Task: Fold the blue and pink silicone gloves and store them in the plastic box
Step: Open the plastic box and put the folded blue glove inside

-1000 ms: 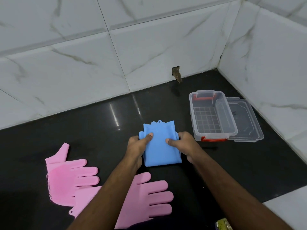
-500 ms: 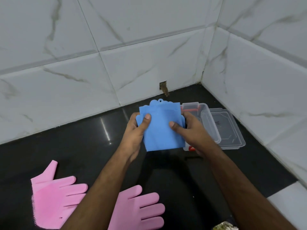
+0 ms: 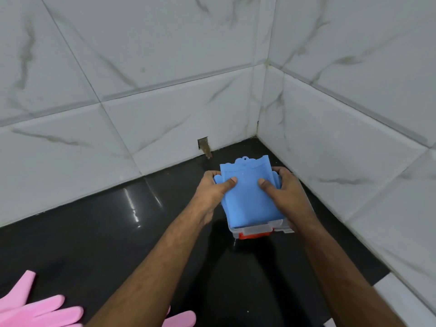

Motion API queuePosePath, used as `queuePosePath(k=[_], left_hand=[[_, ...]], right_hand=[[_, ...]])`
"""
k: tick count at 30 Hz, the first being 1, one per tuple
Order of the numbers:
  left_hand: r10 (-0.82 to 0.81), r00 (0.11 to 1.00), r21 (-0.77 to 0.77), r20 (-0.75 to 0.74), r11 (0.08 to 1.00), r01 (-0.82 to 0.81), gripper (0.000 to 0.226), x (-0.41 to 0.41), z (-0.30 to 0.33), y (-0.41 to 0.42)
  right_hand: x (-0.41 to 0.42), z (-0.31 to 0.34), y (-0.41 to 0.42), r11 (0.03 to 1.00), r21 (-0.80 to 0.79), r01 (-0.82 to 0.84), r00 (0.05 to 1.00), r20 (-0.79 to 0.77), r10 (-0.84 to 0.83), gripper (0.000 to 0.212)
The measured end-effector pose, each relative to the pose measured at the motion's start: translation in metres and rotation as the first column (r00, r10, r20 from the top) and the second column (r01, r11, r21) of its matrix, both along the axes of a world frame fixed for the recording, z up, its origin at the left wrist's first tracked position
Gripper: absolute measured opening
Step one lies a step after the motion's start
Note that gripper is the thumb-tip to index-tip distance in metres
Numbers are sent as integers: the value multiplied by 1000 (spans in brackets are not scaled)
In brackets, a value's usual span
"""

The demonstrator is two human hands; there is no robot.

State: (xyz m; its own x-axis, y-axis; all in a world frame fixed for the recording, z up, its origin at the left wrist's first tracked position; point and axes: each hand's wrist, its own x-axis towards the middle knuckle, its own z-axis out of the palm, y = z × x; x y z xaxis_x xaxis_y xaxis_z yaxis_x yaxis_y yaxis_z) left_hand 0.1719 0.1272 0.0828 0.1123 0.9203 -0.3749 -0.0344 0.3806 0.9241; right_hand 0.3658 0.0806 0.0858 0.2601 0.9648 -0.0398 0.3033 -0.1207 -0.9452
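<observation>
Both arms reach forward; the left hand (image 3: 212, 187) and right hand (image 3: 286, 194) pinch the folded blue gloves (image 3: 250, 197), thumbs on top, over the plastic box (image 3: 254, 231).

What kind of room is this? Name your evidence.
Probably a kitchen or bathroom counter corner: glossy black stone countertop, white marble-look wall tiles, and pink silicone scrubbing gloves laid out.

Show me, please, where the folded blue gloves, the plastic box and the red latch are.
folded blue gloves (image 3: 247, 197), head view, on the flat middle of the top layer.
plastic box (image 3: 280, 228), head view, on the clear near rim.
red latch (image 3: 247, 236), head view, on its front edge.
</observation>
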Motion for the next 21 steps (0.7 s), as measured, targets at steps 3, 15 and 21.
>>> queuePosePath(k=[3,15,21], left_hand=[[6,999,0,-43,1000,-6,43,13,-2,10],[70,867,237,-493,970,56,26,12,-21,24],[-39,848,190,-528,968,163,27,17,-25,27]], right_hand=[[11,-8,10,999,-5,41,999,3,-41,34],[2,-26,26,983,-170,-73,938,324,126,49],[-9,-29,26,986,-159,-47,826,548,127,59]])
